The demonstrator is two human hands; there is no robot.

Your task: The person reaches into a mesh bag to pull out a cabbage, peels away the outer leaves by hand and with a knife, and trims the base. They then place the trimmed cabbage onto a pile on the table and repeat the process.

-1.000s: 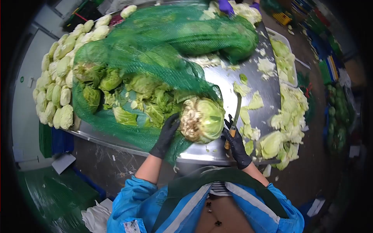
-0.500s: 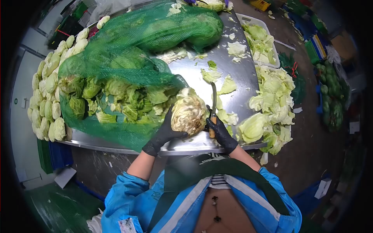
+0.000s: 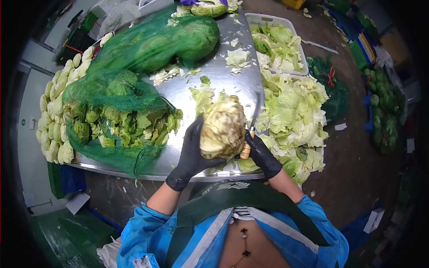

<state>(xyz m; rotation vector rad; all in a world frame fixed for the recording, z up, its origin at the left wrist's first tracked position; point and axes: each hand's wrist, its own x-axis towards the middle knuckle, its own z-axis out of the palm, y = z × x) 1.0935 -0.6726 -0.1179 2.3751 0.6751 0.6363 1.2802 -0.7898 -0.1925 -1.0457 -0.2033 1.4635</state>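
Green netting (image 3: pixel 140 100) left, leaf pile (image 3: pixel 295 105) right, cabbage (image 3: pixel 222 129) between (left grip (image 3: pixel 191 152) clasping it, right grip (image 3: pixel 262 156) round knife (image 3: pixel 246 149))

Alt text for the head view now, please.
A gloved left hand cups a browned cabbage over a metal table; the gloved right hand beside it holds a wooden-handled knife. Green netting with cabbages lies left, loose leaves right.

And it's a vegetable packing room, no doubt! Net sacks (image 3: pixel 192 38) full of cabbages sprawl across a big steel table (image 3: pixel 178 94), pale stripped heads (image 3: pixel 56 125) bank up on the left, loose leaves (image 3: pixel 295 102) heap on the right beside a white crate (image 3: pixel 268 18), and there's a trimming knife (image 3: pixel 252 132) out too!
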